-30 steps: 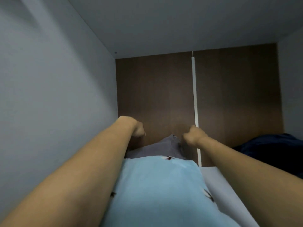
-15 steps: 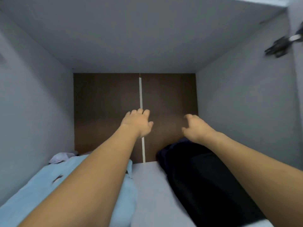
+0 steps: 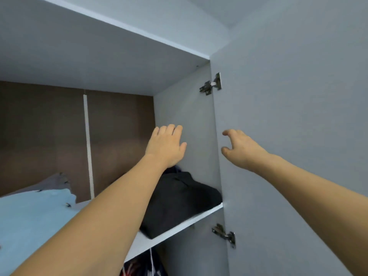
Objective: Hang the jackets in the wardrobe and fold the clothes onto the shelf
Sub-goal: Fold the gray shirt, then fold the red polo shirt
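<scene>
A light blue folded garment [image 3: 29, 220] lies on the left of the white wardrobe shelf [image 3: 179, 226], with a grey piece [image 3: 53, 181] behind it. A folded black garment [image 3: 179, 202] sits on the shelf's right end. My left hand [image 3: 166, 146] hovers open above the black garment, fingers spread, holding nothing. My right hand [image 3: 242, 148] is open with curled fingers in front of the open wardrobe door [image 3: 288, 136], near its hinged edge, and I cannot tell whether it touches it.
The compartment has a brown back panel [image 3: 49, 140] with a white vertical strip [image 3: 87, 146]. Two metal hinges [image 3: 212, 84] [image 3: 224, 235] join the door to the side wall. Below the shelf, patterned hanging clothing [image 3: 139, 265] shows.
Both hands have let go of the clothes at the back left, opened, and pulled back to the right. My view swung right, bringing the door and hinges into sight.
</scene>
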The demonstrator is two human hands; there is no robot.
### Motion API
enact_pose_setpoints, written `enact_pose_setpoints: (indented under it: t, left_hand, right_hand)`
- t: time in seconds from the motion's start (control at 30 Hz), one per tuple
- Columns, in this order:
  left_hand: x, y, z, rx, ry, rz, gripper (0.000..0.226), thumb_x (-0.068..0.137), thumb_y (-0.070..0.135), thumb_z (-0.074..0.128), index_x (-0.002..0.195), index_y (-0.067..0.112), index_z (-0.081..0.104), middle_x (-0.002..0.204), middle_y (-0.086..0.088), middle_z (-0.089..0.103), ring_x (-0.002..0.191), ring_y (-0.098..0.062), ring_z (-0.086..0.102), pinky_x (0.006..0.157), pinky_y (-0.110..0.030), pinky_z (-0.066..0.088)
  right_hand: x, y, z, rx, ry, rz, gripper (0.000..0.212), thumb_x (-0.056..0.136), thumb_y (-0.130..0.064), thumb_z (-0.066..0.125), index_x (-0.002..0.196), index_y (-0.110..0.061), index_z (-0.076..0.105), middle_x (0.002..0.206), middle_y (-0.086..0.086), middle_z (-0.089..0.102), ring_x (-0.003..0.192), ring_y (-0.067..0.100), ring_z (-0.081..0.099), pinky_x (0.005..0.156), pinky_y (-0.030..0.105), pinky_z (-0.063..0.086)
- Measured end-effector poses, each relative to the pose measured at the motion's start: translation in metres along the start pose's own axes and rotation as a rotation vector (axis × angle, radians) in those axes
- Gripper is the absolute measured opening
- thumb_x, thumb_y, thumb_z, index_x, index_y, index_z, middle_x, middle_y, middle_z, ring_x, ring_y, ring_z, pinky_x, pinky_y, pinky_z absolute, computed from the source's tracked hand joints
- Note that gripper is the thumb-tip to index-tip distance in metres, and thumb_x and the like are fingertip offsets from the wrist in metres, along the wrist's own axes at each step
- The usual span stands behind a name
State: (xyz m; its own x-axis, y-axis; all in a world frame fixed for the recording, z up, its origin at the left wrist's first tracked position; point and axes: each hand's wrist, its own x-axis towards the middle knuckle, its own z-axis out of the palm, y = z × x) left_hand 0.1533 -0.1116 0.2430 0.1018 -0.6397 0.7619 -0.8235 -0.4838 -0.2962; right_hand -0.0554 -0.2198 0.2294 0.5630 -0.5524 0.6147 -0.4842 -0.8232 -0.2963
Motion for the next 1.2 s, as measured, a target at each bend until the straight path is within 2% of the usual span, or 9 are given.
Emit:
enact_pose_setpoints:
  t: [0.17, 0.33, 0.47, 0.57, 0.73, 0.83, 1.2]
  left_hand:
    - [-0.002, 0.077, -0.033, -0.201, 0.132, 0.068, 0.056, 0.097, 0.04, 0.047, 0.144, 0.011, 0.037, 0.145, -0.01, 0.043, 0.132, -0.03, 0.04, 0.118, -0.047, 0.022]
    - [-0.007, 0.186, -0.083, -0.342, 0.235, 0.201, 0.058, 0.096, 0.037, 0.047, 0.146, 0.01, 0.035, 0.149, -0.009, 0.037, 0.137, -0.03, 0.033, 0.121, -0.046, 0.015]
    - [-0.014, 0.286, -0.126, -0.371, 0.291, 0.346, 0.06, 0.09, 0.038, 0.046, 0.143, 0.008, 0.043, 0.143, -0.012, 0.045, 0.132, -0.034, 0.04, 0.119, -0.05, 0.021]
    - [-0.015, 0.364, -0.155, -0.42, 0.323, 0.374, 0.061, 0.092, 0.038, 0.046, 0.146, 0.01, 0.039, 0.145, -0.01, 0.042, 0.134, -0.032, 0.037, 0.12, -0.05, 0.019]
    - [-0.027, 0.496, -0.192, -0.517, 0.241, 0.396, 0.061, 0.098, 0.039, 0.041, 0.152, 0.013, 0.026, 0.154, -0.008, 0.03, 0.142, -0.028, 0.026, 0.123, -0.047, 0.008]
    - [-0.035, 0.571, -0.203, -0.518, 0.187, 0.496, 0.06, 0.099, 0.039, 0.039, 0.151, 0.014, 0.025, 0.152, -0.007, 0.031, 0.14, -0.028, 0.028, 0.123, -0.047, 0.01]
    - [-0.021, 0.851, -0.19, -0.636, 0.113, 0.746, 0.058, 0.099, 0.041, 0.036, 0.15, 0.014, 0.028, 0.148, -0.005, 0.035, 0.135, -0.028, 0.034, 0.121, -0.047, 0.012]
  right_hand:
    - [-0.063, 0.041, -0.063, -0.079, 0.05, 0.06, 0.053, 0.098, -0.026, 0.046, 0.148, -0.019, 0.031, 0.152, 0.002, 0.033, 0.137, 0.022, 0.036, 0.108, 0.035, 0.034]
    - [-0.135, 0.092, -0.132, -0.121, 0.207, 0.093, 0.049, 0.096, -0.026, 0.049, 0.144, -0.019, 0.038, 0.147, 0.0, 0.04, 0.132, 0.02, 0.043, 0.107, 0.037, 0.038]
    - [-0.202, 0.141, -0.19, -0.211, 0.222, 0.14, 0.05, 0.096, -0.023, 0.05, 0.144, -0.016, 0.038, 0.149, 0.002, 0.038, 0.134, 0.02, 0.04, 0.108, 0.032, 0.033]
    - [-0.256, 0.185, -0.237, -0.28, 0.208, 0.214, 0.051, 0.097, -0.024, 0.05, 0.145, -0.017, 0.036, 0.15, 0.001, 0.037, 0.134, 0.021, 0.04, 0.107, 0.032, 0.033]
    - [-0.35, 0.265, -0.301, -0.344, 0.205, 0.378, 0.049, 0.098, -0.024, 0.048, 0.145, -0.018, 0.036, 0.151, -0.001, 0.036, 0.134, 0.02, 0.041, 0.106, 0.032, 0.034]
    - [-0.401, 0.318, -0.333, -0.369, 0.192, 0.49, 0.049, 0.097, -0.024, 0.048, 0.145, -0.017, 0.037, 0.15, -0.001, 0.037, 0.133, 0.019, 0.04, 0.101, 0.029, 0.032]
    - [-0.538, 0.527, -0.407, -0.429, 0.192, 0.846, 0.049, 0.097, -0.026, 0.048, 0.144, -0.016, 0.039, 0.151, 0.0, 0.037, 0.135, 0.021, 0.039, 0.107, 0.033, 0.033]
